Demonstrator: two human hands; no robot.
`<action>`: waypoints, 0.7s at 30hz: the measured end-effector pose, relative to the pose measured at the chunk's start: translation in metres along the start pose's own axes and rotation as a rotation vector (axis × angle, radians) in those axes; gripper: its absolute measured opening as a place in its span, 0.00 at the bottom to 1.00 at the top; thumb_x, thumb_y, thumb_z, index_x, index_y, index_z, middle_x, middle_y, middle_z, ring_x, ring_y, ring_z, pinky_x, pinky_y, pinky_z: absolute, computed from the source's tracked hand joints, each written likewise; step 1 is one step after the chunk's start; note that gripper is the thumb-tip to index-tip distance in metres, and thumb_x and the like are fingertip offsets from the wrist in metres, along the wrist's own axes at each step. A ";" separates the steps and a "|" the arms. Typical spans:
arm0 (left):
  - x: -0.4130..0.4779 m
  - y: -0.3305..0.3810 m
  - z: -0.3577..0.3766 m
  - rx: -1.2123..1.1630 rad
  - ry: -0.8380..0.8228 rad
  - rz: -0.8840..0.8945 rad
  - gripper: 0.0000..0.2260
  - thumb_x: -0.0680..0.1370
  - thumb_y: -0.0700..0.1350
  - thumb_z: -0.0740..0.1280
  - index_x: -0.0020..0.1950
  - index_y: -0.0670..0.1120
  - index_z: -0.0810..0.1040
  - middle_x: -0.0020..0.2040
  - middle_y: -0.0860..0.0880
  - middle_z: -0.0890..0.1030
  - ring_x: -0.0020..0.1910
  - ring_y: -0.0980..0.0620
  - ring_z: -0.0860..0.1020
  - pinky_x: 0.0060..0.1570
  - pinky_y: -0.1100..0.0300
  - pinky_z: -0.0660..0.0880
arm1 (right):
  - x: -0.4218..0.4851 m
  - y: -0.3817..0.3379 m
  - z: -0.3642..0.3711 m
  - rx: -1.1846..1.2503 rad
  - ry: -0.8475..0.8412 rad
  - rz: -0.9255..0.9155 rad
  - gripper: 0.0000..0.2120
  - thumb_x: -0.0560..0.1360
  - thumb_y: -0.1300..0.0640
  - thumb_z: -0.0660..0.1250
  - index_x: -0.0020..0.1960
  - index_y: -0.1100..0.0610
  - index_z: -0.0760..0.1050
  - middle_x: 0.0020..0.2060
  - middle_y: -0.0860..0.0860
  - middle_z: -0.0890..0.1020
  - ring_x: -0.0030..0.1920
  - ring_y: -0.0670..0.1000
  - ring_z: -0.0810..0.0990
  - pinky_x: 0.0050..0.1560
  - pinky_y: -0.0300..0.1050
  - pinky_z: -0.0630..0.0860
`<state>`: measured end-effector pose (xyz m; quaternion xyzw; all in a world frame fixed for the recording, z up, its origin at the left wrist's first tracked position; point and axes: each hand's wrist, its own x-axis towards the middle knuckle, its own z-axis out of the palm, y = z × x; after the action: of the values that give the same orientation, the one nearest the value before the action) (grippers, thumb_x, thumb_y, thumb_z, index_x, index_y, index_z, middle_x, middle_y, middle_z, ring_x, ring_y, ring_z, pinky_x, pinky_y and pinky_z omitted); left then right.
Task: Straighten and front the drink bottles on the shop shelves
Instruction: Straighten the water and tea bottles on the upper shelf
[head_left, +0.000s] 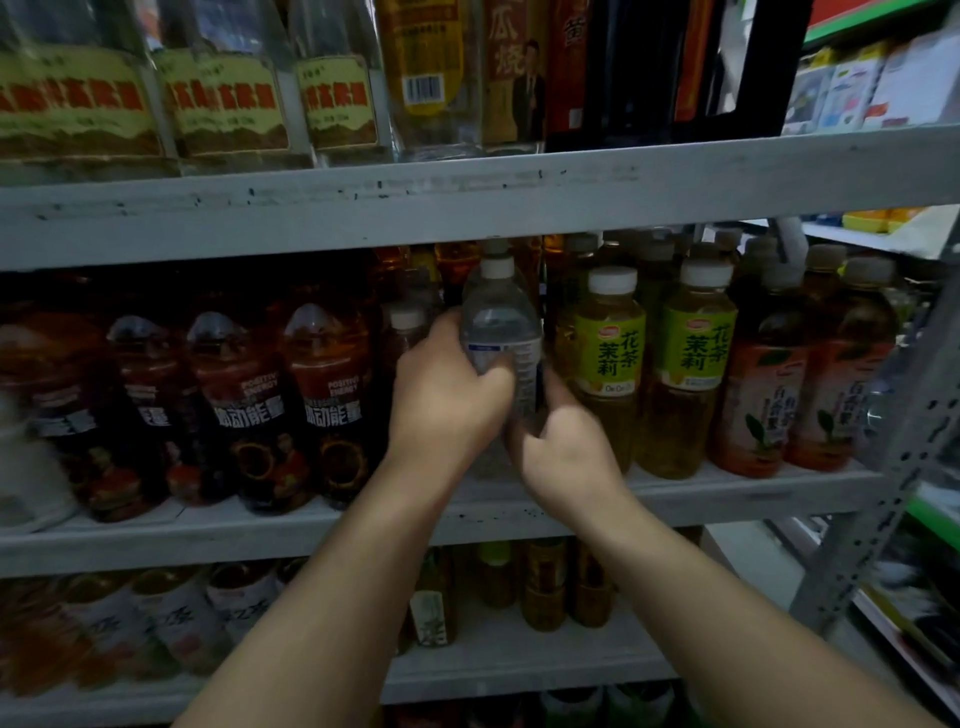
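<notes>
The left hand (447, 395) grips the clear bottle (501, 322) at its label band, with the fingers curled round the front and the fingertips showing on the label. The right hand (566, 447) holds the same bottle lower down on its right flank. Its fingers wrap behind the body, so how tightly they close cannot be seen. Both hands are on the one bottle, the left higher and the right lower, and neither is free.

The clear bottle stands upright, its long axis vertical and its white cap (497, 266) just under the shelf above. Its base is hidden behind the hands, so I cannot tell whether it rests on the middle shelf (208, 540) or is lifted slightly off it. It sits straight ahead of the hands, roughly level with the front row.

Just right of the clear bottle stand two jasmine tea bottles (610, 353) with green labels facing out, and beyond them are reddish tea bottles (763, 395). To its left is a row of dark energy drink bottles (332, 395), and a small white-capped bottle (408, 319) peeks out behind the left hand.

The label looks turned partly sideways. The likely next move is a twist about the vertical axis, which the left hand at the label is better placed to make.
</notes>
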<state>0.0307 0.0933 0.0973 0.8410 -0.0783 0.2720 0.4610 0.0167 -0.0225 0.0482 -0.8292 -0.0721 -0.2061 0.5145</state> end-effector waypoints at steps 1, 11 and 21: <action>0.000 0.001 0.003 -0.006 -0.010 -0.012 0.14 0.72 0.53 0.67 0.57 0.60 0.73 0.39 0.63 0.74 0.36 0.69 0.71 0.34 0.73 0.66 | -0.002 0.000 0.002 0.039 -0.005 0.007 0.25 0.74 0.52 0.66 0.69 0.39 0.63 0.52 0.36 0.77 0.52 0.39 0.75 0.52 0.36 0.72; 0.027 0.012 0.018 -0.162 -0.139 -0.140 0.25 0.66 0.61 0.74 0.57 0.54 0.70 0.49 0.58 0.77 0.46 0.57 0.76 0.38 0.64 0.72 | -0.025 0.003 0.004 -0.087 0.025 -0.023 0.22 0.74 0.56 0.61 0.67 0.47 0.65 0.47 0.45 0.80 0.42 0.47 0.79 0.38 0.41 0.76; 0.057 0.027 -0.002 0.060 -0.354 -0.072 0.11 0.65 0.51 0.77 0.45 0.54 0.80 0.43 0.53 0.82 0.43 0.53 0.81 0.47 0.51 0.80 | -0.022 0.010 -0.025 0.077 -0.029 -0.013 0.25 0.73 0.57 0.66 0.69 0.49 0.70 0.56 0.40 0.79 0.55 0.40 0.79 0.56 0.42 0.78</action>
<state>0.0674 0.0868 0.1481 0.8914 -0.1201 0.1054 0.4241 -0.0069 -0.0475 0.0400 -0.8111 -0.0931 -0.1943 0.5437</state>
